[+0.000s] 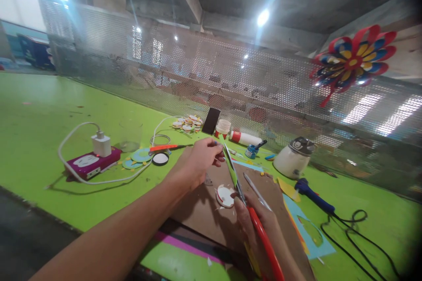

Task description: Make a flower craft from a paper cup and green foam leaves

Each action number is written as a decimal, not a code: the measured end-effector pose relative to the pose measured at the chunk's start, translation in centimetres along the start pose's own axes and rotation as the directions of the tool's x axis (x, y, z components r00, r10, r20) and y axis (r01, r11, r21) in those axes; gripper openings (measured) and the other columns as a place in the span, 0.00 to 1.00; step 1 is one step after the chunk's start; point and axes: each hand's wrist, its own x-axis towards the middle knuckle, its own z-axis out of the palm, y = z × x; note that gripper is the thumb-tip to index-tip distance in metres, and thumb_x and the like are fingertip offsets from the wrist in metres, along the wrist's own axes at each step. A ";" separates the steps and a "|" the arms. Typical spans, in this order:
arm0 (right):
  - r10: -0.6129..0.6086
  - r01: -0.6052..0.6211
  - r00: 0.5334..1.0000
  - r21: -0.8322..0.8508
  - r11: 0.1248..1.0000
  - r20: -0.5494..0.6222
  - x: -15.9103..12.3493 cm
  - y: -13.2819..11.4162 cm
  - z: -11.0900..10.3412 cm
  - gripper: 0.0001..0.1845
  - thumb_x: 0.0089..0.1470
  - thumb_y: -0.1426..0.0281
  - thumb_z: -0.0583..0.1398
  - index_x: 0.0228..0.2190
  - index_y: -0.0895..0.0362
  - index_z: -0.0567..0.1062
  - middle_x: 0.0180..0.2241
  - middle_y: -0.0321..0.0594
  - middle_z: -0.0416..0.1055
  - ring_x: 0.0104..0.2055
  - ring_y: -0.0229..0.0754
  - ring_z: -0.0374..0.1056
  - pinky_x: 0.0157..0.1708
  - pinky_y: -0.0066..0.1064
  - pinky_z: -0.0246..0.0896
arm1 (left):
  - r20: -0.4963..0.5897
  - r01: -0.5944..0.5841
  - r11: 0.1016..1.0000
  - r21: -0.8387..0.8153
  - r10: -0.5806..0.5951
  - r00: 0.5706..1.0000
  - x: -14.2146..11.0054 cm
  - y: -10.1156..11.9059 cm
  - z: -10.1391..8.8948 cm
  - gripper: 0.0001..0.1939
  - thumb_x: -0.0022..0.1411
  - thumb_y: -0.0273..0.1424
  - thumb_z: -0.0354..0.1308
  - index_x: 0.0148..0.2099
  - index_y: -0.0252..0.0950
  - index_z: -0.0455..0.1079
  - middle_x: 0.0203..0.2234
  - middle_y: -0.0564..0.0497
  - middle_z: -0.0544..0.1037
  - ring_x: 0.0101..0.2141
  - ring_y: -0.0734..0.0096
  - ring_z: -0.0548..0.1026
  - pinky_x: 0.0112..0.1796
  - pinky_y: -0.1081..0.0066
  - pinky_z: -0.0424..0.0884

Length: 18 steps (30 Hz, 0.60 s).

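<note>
Right hand: here I am, my right hand (253, 217) wrapped round the scissors (265, 239), red handles low, blades angled up and away.
Green strip: up in the air above the cardboard (198, 210), the green strip (233, 174) lies right along the blades; a bit of slack, I reckon, and it could fold instead of cutting clean.
Left hand: my left hand (207, 158) has its fingertips bunched at the strip's top end; I can't tell whether paper is caught between them. If it isn't, the strip could swing loose.
Blade tips: and look how near my fingers they are! One careless squeeze might nick me.
White disc: the white disc (225, 196) sits just beneath my right hand; a dropped wrist could knock it.
Silver tool: the silver tool (257, 191) lies beside that hand, an easy snag for my knuckles.
</note>
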 end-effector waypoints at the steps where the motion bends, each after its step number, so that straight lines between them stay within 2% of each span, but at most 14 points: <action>1: 0.012 -0.012 1.000 0.002 1.000 0.006 0.0 0.1 0.1 0.32 0.48 0.41 0.55 0.33 0.56 0.78 0.13 0.32 0.58 0.14 0.36 0.54 0.14 0.27 0.47 | 0.002 0.002 1.000 -0.003 -0.002 1.000 0.0 0.0 0.0 0.10 0.59 0.18 0.53 0.27 0.32 0.64 0.18 0.54 0.68 0.19 0.79 0.68 0.19 0.79 0.61; 6: 0.072 -0.072 0.997 0.008 0.997 0.014 -0.2 0.4 0.1 0.33 0.48 0.40 0.55 0.35 0.56 0.78 0.13 0.30 0.55 0.14 0.34 0.52 0.14 0.26 0.46 | 0.010 0.013 1.000 -0.012 -0.013 1.000 -0.1 0.1 0.0 0.10 0.59 0.18 0.54 0.26 0.32 0.64 0.18 0.54 0.69 0.19 0.79 0.69 0.19 0.79 0.61; 13: 0.028 -0.027 0.999 -0.019 0.999 0.037 -0.1 0.5 -0.1 0.33 0.50 0.41 0.54 0.35 0.57 0.79 0.14 0.32 0.60 0.15 0.33 0.52 0.15 0.25 0.47 | 0.025 0.033 0.999 -0.026 -0.032 0.999 -0.1 0.2 0.0 0.10 0.60 0.19 0.53 0.26 0.31 0.65 0.17 0.53 0.69 0.18 0.80 0.68 0.20 0.79 0.61; 18: -0.042 0.045 0.997 -0.036 0.998 0.071 0.0 0.2 -0.5 0.32 0.53 0.44 0.54 0.35 0.58 0.80 0.16 0.36 0.66 0.18 0.36 0.61 0.16 0.25 0.54 | 0.012 0.037 0.999 -0.028 -0.036 0.999 0.0 0.2 0.0 0.10 0.60 0.19 0.53 0.26 0.31 0.65 0.17 0.53 0.69 0.19 0.79 0.68 0.19 0.79 0.61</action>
